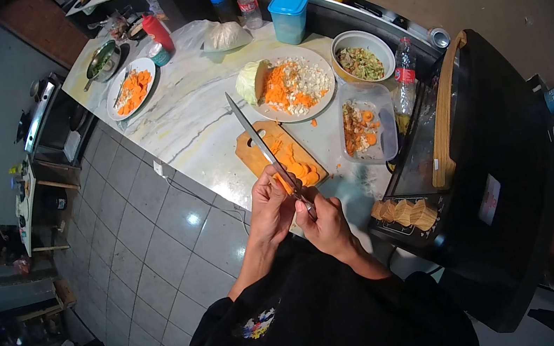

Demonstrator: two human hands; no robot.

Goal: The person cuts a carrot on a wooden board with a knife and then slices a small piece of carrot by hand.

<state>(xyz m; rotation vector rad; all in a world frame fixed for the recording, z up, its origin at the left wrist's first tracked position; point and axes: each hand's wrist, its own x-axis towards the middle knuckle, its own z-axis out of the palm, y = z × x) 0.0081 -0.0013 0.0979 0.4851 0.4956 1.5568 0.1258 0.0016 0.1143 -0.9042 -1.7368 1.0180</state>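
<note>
In the head view, the bare left hand (269,206) pinches an orange carrot piece (283,184) alongside the long, grey steel-bladed knife (251,132); the bare right hand (331,228) clasps its handle, both close together beside the brown wooden cutting board (254,163) bearing orange carrot slices (302,169)

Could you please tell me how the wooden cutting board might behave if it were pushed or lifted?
The cutting board looks like flat wood, so it would probably stay stiff. Lying flat, it would likely slide rather than tip. The carrot pieces on it appear loose, so some might slip off if it tilts.
</note>
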